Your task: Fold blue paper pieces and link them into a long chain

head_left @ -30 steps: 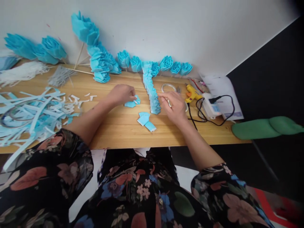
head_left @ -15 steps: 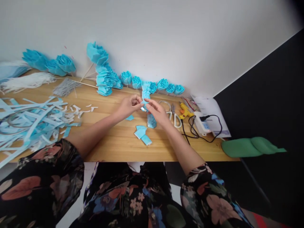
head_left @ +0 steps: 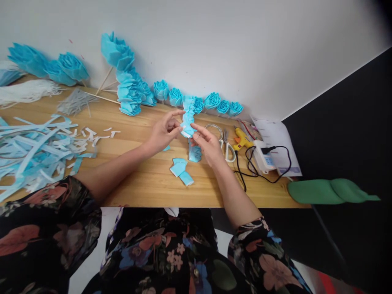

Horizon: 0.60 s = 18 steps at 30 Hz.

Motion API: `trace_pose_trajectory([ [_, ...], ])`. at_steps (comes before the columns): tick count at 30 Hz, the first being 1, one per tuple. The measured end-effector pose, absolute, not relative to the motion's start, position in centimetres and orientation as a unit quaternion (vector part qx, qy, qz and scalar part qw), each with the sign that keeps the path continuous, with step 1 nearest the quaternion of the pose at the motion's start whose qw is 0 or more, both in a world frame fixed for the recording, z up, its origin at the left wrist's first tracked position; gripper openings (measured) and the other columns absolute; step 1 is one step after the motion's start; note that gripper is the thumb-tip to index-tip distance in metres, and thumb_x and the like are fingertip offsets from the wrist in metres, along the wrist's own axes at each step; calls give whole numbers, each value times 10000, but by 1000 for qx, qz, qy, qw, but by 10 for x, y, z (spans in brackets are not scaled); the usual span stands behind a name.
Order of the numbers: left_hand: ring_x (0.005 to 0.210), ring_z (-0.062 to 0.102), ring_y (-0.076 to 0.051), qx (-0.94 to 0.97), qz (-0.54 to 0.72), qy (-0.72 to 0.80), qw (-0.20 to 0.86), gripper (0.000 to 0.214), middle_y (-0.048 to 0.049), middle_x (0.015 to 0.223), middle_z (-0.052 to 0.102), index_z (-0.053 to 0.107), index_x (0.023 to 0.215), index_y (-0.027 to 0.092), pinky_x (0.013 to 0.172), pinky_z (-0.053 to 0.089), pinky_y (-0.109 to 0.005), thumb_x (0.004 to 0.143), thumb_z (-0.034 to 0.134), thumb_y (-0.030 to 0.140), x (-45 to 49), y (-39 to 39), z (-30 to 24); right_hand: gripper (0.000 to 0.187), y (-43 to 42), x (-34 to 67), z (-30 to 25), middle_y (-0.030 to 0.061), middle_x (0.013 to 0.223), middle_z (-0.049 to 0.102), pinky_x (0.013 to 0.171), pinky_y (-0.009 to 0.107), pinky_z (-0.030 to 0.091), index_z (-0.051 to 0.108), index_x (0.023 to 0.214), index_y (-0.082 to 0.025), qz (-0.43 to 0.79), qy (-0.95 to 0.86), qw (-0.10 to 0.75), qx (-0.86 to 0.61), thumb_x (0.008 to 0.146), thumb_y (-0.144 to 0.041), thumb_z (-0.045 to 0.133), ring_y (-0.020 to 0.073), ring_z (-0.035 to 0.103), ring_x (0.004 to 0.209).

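A small light blue petal piece (head_left: pixel 188 131) with a whitish lower edge is held between both hands above the table. My left hand (head_left: pixel 163 132) pinches its left side with the thumb against curled fingers, the index finger raised. On the other side, my right hand (head_left: pixel 209 146) has thumb and fingers closed on the right edge. Just behind it stands a column of overlapping blue petals (head_left: pixel 188 108). Below the hands lie loose blue pieces (head_left: pixel 178 167) and a stack of blue cut pieces (head_left: pixel 194 153), partly covered by my right hand.
Blue flowers (head_left: pixel 212 100) line the wall, larger ones on sticks (head_left: pixel 118 51) at left. Blue and white strips (head_left: pixel 36 151) pile on the left. Rightward are scissors (head_left: pixel 229 151), a yellow glue gun (head_left: pixel 243 139), a power strip (head_left: pixel 263 157) with black cord, and a green bottle (head_left: pixel 330 191).
My left index finger has lifted away from the petal piece, and the piece shows more between my hands. The view has shifted slightly.
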<state>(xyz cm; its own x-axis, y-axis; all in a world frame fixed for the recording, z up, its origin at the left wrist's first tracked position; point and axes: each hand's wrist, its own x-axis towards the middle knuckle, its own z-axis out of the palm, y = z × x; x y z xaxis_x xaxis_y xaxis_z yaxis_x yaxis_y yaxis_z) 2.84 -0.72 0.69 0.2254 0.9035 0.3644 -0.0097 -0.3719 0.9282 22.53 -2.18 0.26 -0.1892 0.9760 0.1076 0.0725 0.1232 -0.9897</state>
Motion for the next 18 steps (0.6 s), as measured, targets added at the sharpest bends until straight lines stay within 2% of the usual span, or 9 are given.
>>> trace_pose_trajectory([
  [5,628,561,-110,666,522,329,419,473,26,746,605,531,1354,209,593,430,-237,891,623,199,29,-4,0,508,-21,223,1,11,906,735,746,330,585,707,1234,-243,504,-597,452,-431,764,-422,779,162,662,780],
  [8,649,559,-116,682,538,340,360,432,17,767,619,546,1330,205,596,417,-239,906,629,225,27,-2,-2,519,-20,223,-1,16,920,736,768,342,579,712,1229,-234,494,-599,449,-442,760,-447,782,167,662,799],
  [10,670,555,-124,695,555,365,276,332,9,784,625,596,1235,202,621,418,-255,909,643,244,26,-3,1,513,-20,222,-2,14,921,731,766,345,576,715,1218,-238,486,-595,460,-445,757,-451,785,168,656,803],
  [13,714,562,-146,741,537,378,142,107,-5,767,627,660,982,201,699,427,-299,919,660,287,25,-9,7,479,-18,223,-4,1,877,712,755,336,572,719,1189,-246,464,-588,485,-450,758,-446,784,160,637,780],
  [14,726,568,-154,761,518,374,115,96,-9,759,633,664,917,201,720,426,-310,926,655,296,25,-11,9,470,-18,223,-4,-2,867,705,753,332,570,718,1182,-249,457,-588,492,-452,760,-447,782,157,633,776],
  [18,761,597,-171,802,451,379,98,95,-19,771,665,692,889,201,736,419,-315,931,632,262,27,-15,7,443,-18,222,-5,-8,855,690,752,318,558,714,1176,-253,439,-594,501,-451,773,-427,772,146,625,768],
])
